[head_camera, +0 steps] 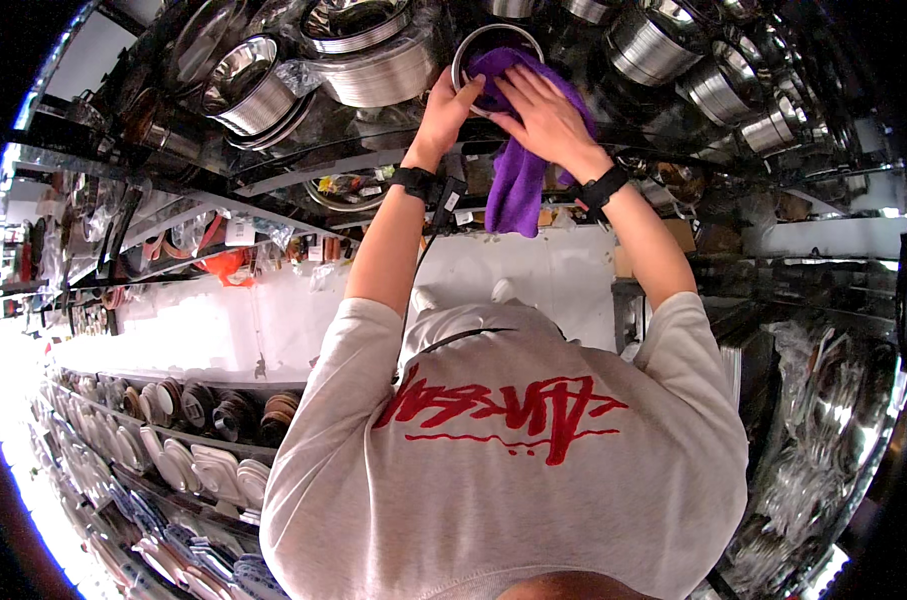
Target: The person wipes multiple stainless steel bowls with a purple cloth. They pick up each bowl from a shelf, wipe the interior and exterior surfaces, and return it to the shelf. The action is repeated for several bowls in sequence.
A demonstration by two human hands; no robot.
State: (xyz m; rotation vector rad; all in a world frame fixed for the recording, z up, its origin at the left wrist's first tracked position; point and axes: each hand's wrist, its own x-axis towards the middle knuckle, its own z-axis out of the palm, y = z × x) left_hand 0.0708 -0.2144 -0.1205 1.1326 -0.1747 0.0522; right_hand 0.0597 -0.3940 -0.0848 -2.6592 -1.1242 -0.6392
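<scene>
In the head view, a round stainless steel bowl or pot [461, 54] is tilted towards me at the shelf's front edge. My left hand [446, 112] grips its near left rim, thumb over the edge. Fingers extended, my right hand [547, 112] presses a purple cloth [515, 187] into the vessel. Part of that cloth hangs down below the shelf edge. The vessel's base and most of its inside are hidden by cloth and hands. Each wrist wears a black band, and a small black device [449, 202] with a cable hangs by the left one.
Left of my hands stand a large steel pot [378, 75] and a smaller steel pot [247, 94] on stacked lids or plates. Several steel pots [652, 45] line the right side. Beneath is a lower shelf with a round tray [348, 199]. Dishes [217, 472] fill racks at lower left.
</scene>
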